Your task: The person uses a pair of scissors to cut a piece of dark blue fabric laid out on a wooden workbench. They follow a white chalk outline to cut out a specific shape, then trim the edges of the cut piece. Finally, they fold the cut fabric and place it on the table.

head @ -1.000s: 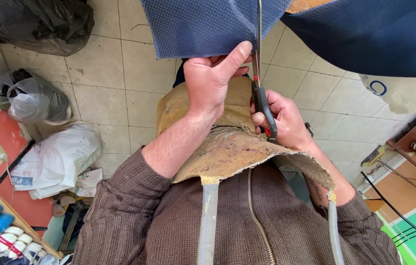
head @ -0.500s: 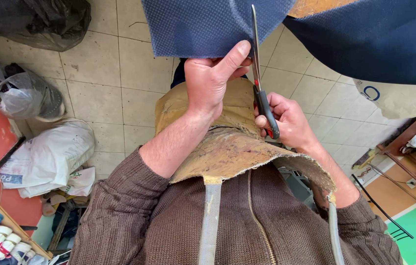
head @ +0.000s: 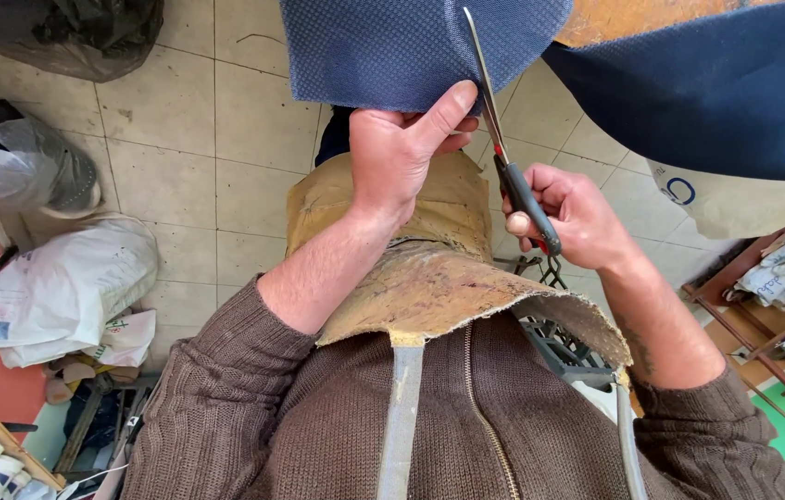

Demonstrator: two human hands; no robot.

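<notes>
My left hand [head: 406,148] pinches the lower edge of a sheet of dark blue textured fabric [head: 392,46], thumb on top. My right hand [head: 568,213] grips black-handled scissors [head: 513,176]; their long blades point up along the fabric's right side, close beside my left thumb. A larger dark blue piece [head: 707,83] hangs to the right of the blades, with an orange-brown backing [head: 633,18] showing at its top edge. Under both hands lies a stiff, stained tan apron [head: 429,278] over my brown knitted sweater [head: 318,426].
Tiled floor [head: 179,139] below. A black bag [head: 59,32] at the top left, a grey bag [head: 22,167] and a white sack [head: 59,287] on the left. Wooden shelving [head: 781,268] with bundled items stands right. A black metal frame [head: 559,343] sits by my right knee.
The view has shifted a little, so bags on the left sit lower. The scissors have tilted and their blades lie further up the fabric's edge. Both hands keep their grip.
</notes>
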